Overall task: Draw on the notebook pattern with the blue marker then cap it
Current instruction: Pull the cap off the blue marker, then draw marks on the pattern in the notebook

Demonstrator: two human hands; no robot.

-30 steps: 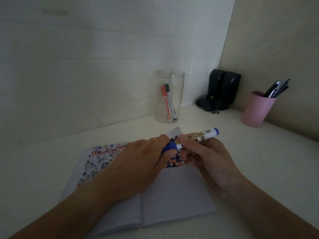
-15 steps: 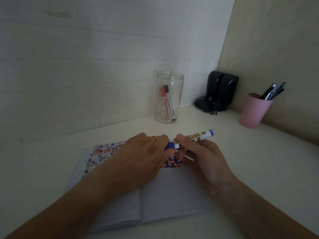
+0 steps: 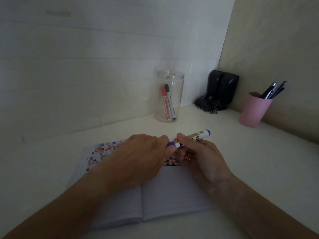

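Observation:
An open notebook [image 3: 172,194] lies flat on the white desk, its far part printed with a small red, blue and grey pattern [image 3: 101,152]. Both hands hover over that pattern. My right hand [image 3: 202,159] grips the white barrel of the blue marker [image 3: 198,135], which points left and slightly down. My left hand [image 3: 143,156] is closed around the marker's blue cap [image 3: 170,144], and the cap sits against the barrel's left end. The fingers hide the marker's tip.
A clear jar [image 3: 169,96] with a red and a black marker stands near the back wall. Black speakers [image 3: 222,89] with cables fill the corner. A pink cup [image 3: 253,109] of pens stands by the right wall.
The cap end and barrel have come closer together between my hands. Both hands and the marker sit slightly lower over the notebook than a second ago.

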